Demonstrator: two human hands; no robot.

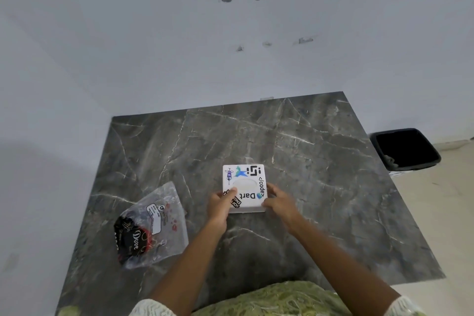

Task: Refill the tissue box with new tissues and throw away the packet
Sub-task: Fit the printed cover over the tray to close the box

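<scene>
White and square, the tissue box (244, 187) sits flat near the middle of the counter (320, 161), its top covered in stickers around an oval opening in which pale tissue seems to show. Both hands grip it: the left hand (221, 205) holds the near left corner with the thumb laid over the top beside the opening, and the right hand (277, 202) clasps the near right edge, fingers curled round the side.

Judging by this, the refill looks done or nearly so, and the hands are seating or squaring the box. The packet (151, 226), a crumpled clear plastic wrapper with dark red-and-black print, lies apart on the left of the counter and looks flat and empty, though I cannot be sure nothing remains inside. What is left would be the disposal: let go of the box, reach across to gather the limp packet, which will crumple and may slip, and carry it to the black bin (406, 149) standing on the floor off the counter's right far corner, well away from the packet.

Dark grey stone with pale veins makes up the counter, otherwise bare. Behind it rises a plain light wall with several chipped patches; the floor to the right is pale tile.
</scene>
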